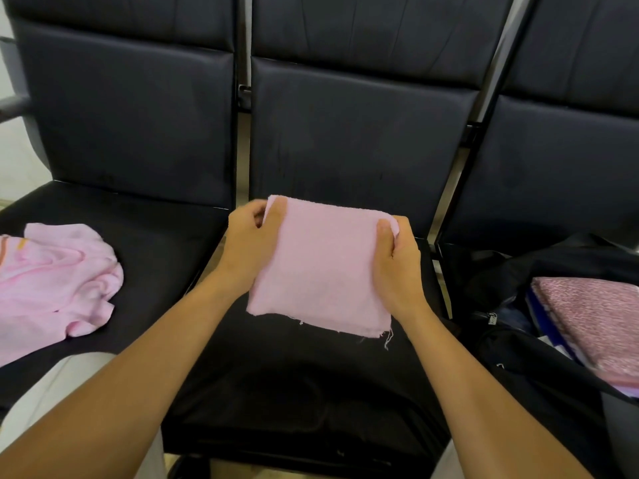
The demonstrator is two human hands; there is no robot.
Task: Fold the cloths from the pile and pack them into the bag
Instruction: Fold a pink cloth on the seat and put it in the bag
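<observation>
Soft, even indoor light with faint shadows, sharp at centre, and wide-angle bending towards the frame edges.

the cloth (pixel 321 267) is plain pale pink, with whitish frayed threads at its lower edge. the pile (pixel 55 278) is the same pale pink, one piece showing orange and white stripes at the far left. the seats (pixel 359 140) are black all over, with silver metal bars between them. the bag (pixel 539 368) is black; the top cloth inside (pixel 594 316) is a speckled dusty pink, with blue and white edges showing beneath it. the trousers (pixel 52 392) are light grey.
</observation>
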